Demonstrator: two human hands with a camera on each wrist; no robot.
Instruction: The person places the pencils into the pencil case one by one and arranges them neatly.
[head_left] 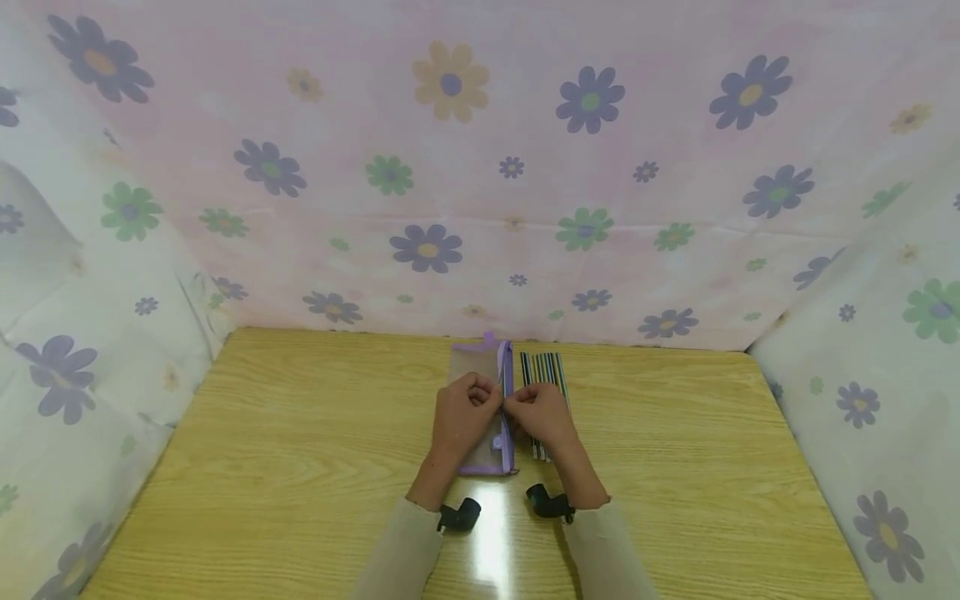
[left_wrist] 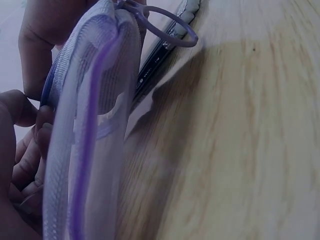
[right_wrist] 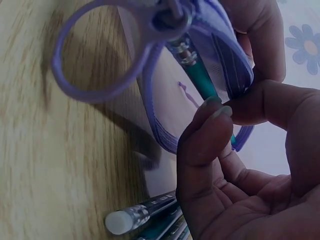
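A purple-trimmed mesh pencil case [head_left: 476, 454] lies lengthwise on the table, its zipped side gaping. My left hand [head_left: 463, 417] pinches the edge of that opening between thumb and finger. Close beside it, my right hand [head_left: 551, 417] pinches a teal pencil [right_wrist: 201, 80] by its shaft. The pencil's metal ferrule end is within the opening, near the purple zip in the right wrist view. A row of striped pencils [head_left: 542, 367] lies just right of the case, partly under my right hand. One of them shows a white eraser [right_wrist: 119, 222].
A purple ring [right_wrist: 62, 57] hangs at the case's near end. The wooden table [head_left: 300, 467] ends at a flower-printed cloth [head_left: 480, 192] behind and on both sides. Black wrist cameras [head_left: 551, 502] sit at both sleeves.
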